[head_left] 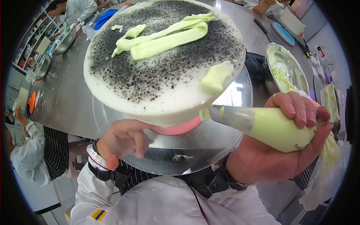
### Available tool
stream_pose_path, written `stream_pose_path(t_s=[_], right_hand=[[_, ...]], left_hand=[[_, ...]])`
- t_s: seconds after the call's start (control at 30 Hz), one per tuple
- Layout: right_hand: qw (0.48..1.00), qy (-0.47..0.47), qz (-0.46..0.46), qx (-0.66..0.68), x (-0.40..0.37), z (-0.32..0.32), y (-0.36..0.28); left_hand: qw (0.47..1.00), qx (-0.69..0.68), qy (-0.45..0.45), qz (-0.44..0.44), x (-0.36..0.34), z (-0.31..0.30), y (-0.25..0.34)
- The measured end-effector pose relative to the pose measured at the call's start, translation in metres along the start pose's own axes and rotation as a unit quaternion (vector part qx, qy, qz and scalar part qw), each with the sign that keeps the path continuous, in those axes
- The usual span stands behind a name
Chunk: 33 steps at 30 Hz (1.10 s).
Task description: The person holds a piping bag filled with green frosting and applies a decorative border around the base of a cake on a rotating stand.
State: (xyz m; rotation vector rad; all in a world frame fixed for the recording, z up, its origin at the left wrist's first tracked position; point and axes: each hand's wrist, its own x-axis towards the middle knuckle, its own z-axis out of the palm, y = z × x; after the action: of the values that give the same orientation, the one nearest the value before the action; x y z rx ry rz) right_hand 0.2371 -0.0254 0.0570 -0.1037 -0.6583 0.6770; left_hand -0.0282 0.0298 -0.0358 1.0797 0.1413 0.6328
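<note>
One piping bag (pixel 281 127), clamped in R hand (pixel 272 161), points L, tip (pixel 228 117) nr cake (pixel 165 82); L hand (pixel 127 138) apart, loosely curled, nr rim.

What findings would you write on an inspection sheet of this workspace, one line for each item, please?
Surface: grey metal table, with pale smears.
Job's things: soft clear plastic piping bag holding pale-green cream; round white black-speckled cake-shaped block topped with pale-green cream strips; clear round plate below.
Clutter: round steel bowl smeared with green cream; blue round disc; orange tool.
Hands: right hand grips the bag; left hand, fingers curved, at the block's lower edge, contact unclear.
Cables: nothing seen.
Surroundings: other people in white jackets; stocked shelves.
</note>
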Motion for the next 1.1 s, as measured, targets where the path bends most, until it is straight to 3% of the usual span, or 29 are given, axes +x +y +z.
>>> stream_pose_path(t_s=[0.4,0.47,0.57,1.1], right_hand=[[1.0,0.0,-0.004,-0.001,0.001,-0.001,-0.001],[1.0,-0.005,-0.002,0.001,0.001,-0.001,-0.001],[1.0,-0.015,-0.002,0.007,0.0,-0.001,-0.001],[0.999,-0.022,0.006,0.03,-0.003,0.004,0.001]], left_hand=[[1.0,-0.013,0.01,-0.018,0.0,-0.002,0.001],[0.999,-0.03,-0.038,0.011,0.001,-0.008,-0.003],[0.999,-0.026,-0.04,0.002,0.0,-0.01,-0.003],[1.0,-0.022,-0.002,-0.021,0.0,-0.004,0.001]])
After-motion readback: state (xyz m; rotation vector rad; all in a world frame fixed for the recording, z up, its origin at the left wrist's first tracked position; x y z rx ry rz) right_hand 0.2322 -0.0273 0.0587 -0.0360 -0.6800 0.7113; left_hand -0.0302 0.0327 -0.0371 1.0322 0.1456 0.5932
